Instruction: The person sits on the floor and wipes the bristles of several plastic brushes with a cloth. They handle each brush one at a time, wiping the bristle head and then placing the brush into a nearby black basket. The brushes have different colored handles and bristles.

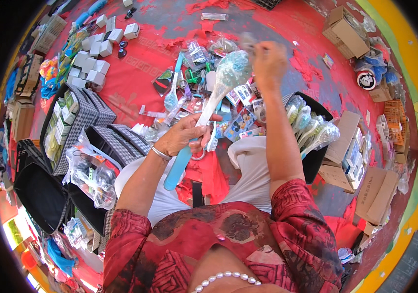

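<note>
My left hand [182, 137], with a bangle at the wrist, is closed around a long-handled bath puff [209, 113] in clear plastic wrap. Its blue handle end [178, 167] points down toward my lap, and its round pale-blue mesh head tilts up to the right. Beside that head is my right hand [270, 62], raised and blurred; its fingers look curled together around a smeared, see-through bit that I cannot make out. A similar puff [171, 99] lies on the pile in front. Several more wrapped puffs [311, 122] stand in a black-lined box at my right.
A heap of small packaged goods [238, 117] covers the floor before my knees. White boxes [92, 63] lie far left, near checked storage boxes [104, 110] and a filled plastic bag [92, 171]. Cardboard cartons [343, 151] stand on the right. Torn red sheeting [135, 73] covers the floor.
</note>
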Motion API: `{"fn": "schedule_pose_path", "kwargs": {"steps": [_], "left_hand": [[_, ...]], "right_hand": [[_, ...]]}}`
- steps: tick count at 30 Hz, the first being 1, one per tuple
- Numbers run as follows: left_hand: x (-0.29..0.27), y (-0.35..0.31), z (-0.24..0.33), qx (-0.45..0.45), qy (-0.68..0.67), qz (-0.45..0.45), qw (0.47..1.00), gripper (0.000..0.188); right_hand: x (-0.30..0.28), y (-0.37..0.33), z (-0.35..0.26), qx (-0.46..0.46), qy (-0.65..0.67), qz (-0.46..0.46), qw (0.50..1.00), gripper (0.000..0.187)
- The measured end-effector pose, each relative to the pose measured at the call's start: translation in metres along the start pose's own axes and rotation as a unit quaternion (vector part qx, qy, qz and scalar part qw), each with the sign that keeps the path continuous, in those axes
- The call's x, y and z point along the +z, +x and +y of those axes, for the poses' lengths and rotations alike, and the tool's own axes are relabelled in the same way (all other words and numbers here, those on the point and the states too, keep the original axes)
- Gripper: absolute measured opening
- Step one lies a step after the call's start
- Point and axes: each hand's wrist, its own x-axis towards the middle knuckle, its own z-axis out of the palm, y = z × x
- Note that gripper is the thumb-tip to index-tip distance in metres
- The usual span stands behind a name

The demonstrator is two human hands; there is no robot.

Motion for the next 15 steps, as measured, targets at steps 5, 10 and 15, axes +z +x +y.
{"fn": "schedule_pose_path", "kwargs": {"steps": [5,10,15], "left_hand": [[-0.008,0.005,-0.004,0.001,0.002,0.044,0.999,0.051],[-0.017,0.016,-0.009,0.039,-0.118,0.072,0.99,0.068],[-0.032,0.016,-0.002,0.075,-0.073,0.199,0.974,0.065]], "right_hand": [[-0.022,0.011,0.005,0.119,0.137,0.022,0.983,0.012],[0.007,-0.036,-0.051,-0.15,0.188,-0.112,0.964,0.007],[0.016,-0.078,-0.073,-0.109,0.231,-0.292,0.922,0.005]]}}
